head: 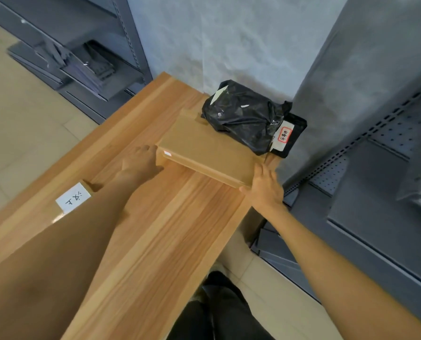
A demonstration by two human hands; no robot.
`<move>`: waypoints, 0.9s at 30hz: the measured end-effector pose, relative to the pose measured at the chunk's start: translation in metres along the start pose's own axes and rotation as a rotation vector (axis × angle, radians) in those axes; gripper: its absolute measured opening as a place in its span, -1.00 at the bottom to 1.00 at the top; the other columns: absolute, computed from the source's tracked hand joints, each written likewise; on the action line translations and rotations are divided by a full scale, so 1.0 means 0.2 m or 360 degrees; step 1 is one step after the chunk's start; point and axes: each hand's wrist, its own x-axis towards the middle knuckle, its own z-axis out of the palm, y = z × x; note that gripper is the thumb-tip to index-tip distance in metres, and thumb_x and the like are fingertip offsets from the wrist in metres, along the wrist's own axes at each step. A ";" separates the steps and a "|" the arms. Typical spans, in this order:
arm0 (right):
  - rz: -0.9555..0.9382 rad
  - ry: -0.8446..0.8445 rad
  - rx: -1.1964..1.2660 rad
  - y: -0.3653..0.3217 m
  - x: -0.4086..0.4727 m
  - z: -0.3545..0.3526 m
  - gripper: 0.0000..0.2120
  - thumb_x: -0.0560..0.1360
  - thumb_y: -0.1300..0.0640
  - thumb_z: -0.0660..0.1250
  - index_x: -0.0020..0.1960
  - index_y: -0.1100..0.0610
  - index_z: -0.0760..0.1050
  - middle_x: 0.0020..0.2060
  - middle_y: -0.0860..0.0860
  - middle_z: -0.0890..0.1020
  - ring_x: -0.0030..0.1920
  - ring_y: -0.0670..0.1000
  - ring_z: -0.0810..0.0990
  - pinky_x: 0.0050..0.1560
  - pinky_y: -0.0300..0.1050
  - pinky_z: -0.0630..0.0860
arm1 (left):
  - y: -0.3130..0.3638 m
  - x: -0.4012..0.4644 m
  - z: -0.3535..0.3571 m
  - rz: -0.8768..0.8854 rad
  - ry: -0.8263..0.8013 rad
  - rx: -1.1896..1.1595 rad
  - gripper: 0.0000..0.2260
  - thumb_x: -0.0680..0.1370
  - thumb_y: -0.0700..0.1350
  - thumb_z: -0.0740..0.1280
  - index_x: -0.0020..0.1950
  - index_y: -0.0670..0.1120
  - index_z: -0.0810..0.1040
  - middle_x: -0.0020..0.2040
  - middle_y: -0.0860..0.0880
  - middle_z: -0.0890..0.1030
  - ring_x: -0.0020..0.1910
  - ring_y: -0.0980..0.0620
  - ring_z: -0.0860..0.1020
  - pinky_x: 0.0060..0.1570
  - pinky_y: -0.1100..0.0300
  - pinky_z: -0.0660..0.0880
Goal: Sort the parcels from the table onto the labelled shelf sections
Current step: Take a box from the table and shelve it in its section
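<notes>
A flat brown cardboard parcel lies on the wooden table near its far end. My left hand holds its left short end, fingers curled against the edge. My right hand grips its near right corner, thumb under the edge. Behind the box lies a crumpled black plastic-bag parcel, resting partly on a flat black parcel with a white label marked in red. A brown box with a white handwritten label sits under my left forearm.
Dark grey metal shelving stands to the right of the table, with perforated back panels. Another grey shelf unit with stacked dark items stands at the far left. A grey wall rises behind the table. Beige floor tiles show on both sides.
</notes>
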 end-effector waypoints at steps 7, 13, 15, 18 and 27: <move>0.0342 -0.0009 0.0346 0.04 0.04 0.13 -0.08 0.41 -0.14 0.46 0.53 0.21 0.04 0.37 0.19 0.36 0.33 0.24 0.35 0.15 0.10 0.46 | 0.02 0.25 0.08 -0.0006 -0.0155 -0.0329 -0.24 0.47 0.01 0.45 0.53 -0.13 0.12 0.37 -0.25 0.39 0.34 -0.24 0.36 0.27 -0.08 0.36; 0.0491 0.0015 0.1075 -0.01 0.07 0.22 -0.22 0.41 0.01 0.51 0.47 0.22 0.21 0.28 0.16 0.50 0.28 0.18 0.49 0.23 0.11 0.49 | 0.04 0.37 0.18 -0.0036 -0.0140 -0.0622 -0.08 0.39 -0.12 0.53 0.56 -0.16 0.00 0.44 -0.29 0.23 0.38 -0.30 0.29 0.30 -0.13 0.30; 0.0534 0.0076 0.1191 -0.03 0.06 0.24 -0.32 0.40 0.04 0.52 0.40 0.22 0.31 0.23 0.14 0.55 0.22 0.15 0.55 0.22 0.08 0.50 | 0.04 0.37 0.21 -0.0057 -0.0094 -0.0636 -0.11 0.41 -0.13 0.52 0.55 -0.15 0.01 0.45 -0.30 0.20 0.37 -0.31 0.29 0.27 -0.15 0.30; 0.0572 0.0075 0.1244 -0.04 0.05 0.23 -0.39 0.40 0.03 0.53 0.33 0.20 0.37 0.18 0.11 0.58 0.16 0.14 0.59 0.18 0.06 0.54 | 0.05 0.35 0.21 -0.0060 0.0039 -0.0613 -0.29 0.48 -0.08 0.45 0.51 -0.16 0.14 0.34 -0.29 0.33 0.29 -0.31 0.37 0.18 -0.14 0.35; 0.0469 0.0094 0.1282 -0.05 -0.05 0.08 -0.44 0.37 -0.10 0.52 0.24 0.16 0.49 0.13 0.09 0.63 0.15 0.12 0.58 0.16 0.02 0.54 | -0.07 0.21 0.04 0.0052 0.0185 -0.0479 -0.62 0.53 0.05 0.36 0.27 -0.11 0.45 0.21 -0.18 0.52 0.11 -0.22 0.49 0.00 -0.05 0.45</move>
